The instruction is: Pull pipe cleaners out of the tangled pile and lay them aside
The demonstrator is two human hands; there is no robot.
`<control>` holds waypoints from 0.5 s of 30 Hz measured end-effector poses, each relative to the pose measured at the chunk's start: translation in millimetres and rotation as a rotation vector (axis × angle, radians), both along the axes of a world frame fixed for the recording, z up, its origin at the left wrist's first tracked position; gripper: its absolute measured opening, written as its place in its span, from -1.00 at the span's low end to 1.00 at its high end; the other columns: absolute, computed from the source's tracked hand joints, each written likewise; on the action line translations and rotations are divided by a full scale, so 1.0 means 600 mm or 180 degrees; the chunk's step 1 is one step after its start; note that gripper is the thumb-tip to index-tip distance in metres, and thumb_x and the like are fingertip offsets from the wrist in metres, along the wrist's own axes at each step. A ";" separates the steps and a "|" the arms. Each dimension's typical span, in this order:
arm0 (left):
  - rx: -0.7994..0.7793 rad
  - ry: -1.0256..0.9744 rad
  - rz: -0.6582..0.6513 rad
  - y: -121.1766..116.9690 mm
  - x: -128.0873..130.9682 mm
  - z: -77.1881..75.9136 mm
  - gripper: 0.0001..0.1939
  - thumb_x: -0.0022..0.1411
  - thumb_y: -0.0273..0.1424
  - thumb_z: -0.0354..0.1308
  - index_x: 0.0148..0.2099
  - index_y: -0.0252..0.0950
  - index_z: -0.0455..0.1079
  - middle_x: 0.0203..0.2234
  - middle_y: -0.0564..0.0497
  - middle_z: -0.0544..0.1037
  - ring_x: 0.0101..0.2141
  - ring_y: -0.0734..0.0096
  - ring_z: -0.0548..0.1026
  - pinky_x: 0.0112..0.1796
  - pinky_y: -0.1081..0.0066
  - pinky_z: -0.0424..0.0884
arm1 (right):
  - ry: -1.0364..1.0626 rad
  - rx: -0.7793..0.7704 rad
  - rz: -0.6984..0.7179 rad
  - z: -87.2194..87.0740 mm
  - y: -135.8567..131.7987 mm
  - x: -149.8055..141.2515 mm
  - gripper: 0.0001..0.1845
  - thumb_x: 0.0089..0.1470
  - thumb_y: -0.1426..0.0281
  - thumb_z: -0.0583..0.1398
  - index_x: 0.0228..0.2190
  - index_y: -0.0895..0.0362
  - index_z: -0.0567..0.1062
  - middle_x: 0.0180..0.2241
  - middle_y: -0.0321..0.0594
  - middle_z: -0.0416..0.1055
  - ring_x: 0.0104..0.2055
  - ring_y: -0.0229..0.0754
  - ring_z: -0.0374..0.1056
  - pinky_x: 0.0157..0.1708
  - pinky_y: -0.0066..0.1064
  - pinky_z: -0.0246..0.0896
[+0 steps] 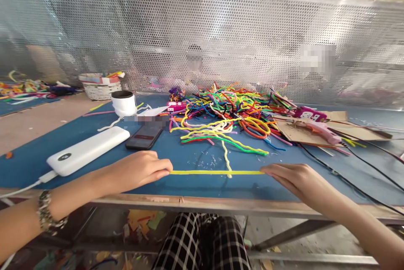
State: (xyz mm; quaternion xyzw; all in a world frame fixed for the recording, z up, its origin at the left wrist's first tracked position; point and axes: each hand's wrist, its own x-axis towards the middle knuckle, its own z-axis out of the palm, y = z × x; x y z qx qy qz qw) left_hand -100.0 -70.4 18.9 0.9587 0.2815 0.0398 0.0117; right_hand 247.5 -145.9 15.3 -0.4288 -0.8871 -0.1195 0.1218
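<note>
A yellow pipe cleaner (214,172) is stretched straight and level just above the near part of the blue table (189,152). My left hand (139,171) pinches its left end with fingers closed. My right hand (292,179) pinches its right end the same way. Behind it lies a big tangled pile of coloured pipe cleaners (230,114), with several yellow and green ones trailing toward me.
A white power bank (88,150) with its cable and a dark phone (144,136) lie at the left. A white tape roll (123,102) and a basket (99,85) stand behind. A pink glue gun (318,129) rests on cardboard (347,129) at right, black cords trailing. A perforated metal screen (202,38) backs the table.
</note>
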 end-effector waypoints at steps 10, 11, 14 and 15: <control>0.0828 0.0022 -0.0073 0.025 -0.021 -0.033 -0.59 0.31 -0.35 -0.31 -0.32 -0.27 0.37 -0.58 0.05 0.48 -0.53 0.47 0.38 -0.48 0.51 0.16 | -0.0356 0.0418 -0.0142 -0.015 0.015 0.031 -0.58 0.03 0.63 -0.15 -0.28 0.14 0.43 -0.42 -0.19 0.49 -0.44 -0.24 0.43 -0.52 -0.48 0.31; 0.0904 -0.0030 -0.0128 0.026 -0.023 -0.035 -0.59 0.31 -0.36 -0.31 -0.33 -0.27 0.36 -0.59 0.04 0.48 -0.53 0.46 0.38 -0.49 0.51 0.16 | -0.0407 0.0485 -0.0121 -0.017 0.016 0.035 -0.58 0.02 0.64 -0.14 -0.27 0.14 0.42 -0.43 -0.20 0.49 -0.44 -0.25 0.43 -0.52 -0.48 0.30; 0.0966 -0.0083 -0.0373 0.027 -0.023 -0.036 -0.61 0.30 -0.42 -0.29 -0.35 -0.28 0.36 -0.60 0.05 0.48 -0.56 0.47 0.36 -0.46 0.48 0.16 | -0.0673 0.0760 0.0002 -0.022 0.018 0.040 -0.57 -0.01 0.69 -0.16 -0.27 0.18 0.40 -0.44 -0.21 0.48 -0.45 -0.26 0.42 -0.52 -0.50 0.27; 0.0955 -0.0051 -0.0461 0.026 -0.022 -0.034 -0.62 0.30 -0.45 -0.29 -0.34 -0.28 0.35 -0.61 0.06 0.47 -0.57 0.48 0.35 -0.45 0.48 0.16 | -0.0802 0.0845 0.0063 -0.021 0.017 0.040 -0.57 -0.02 0.70 -0.16 -0.28 0.20 0.40 -0.45 -0.20 0.48 -0.47 -0.27 0.41 -0.54 -0.50 0.25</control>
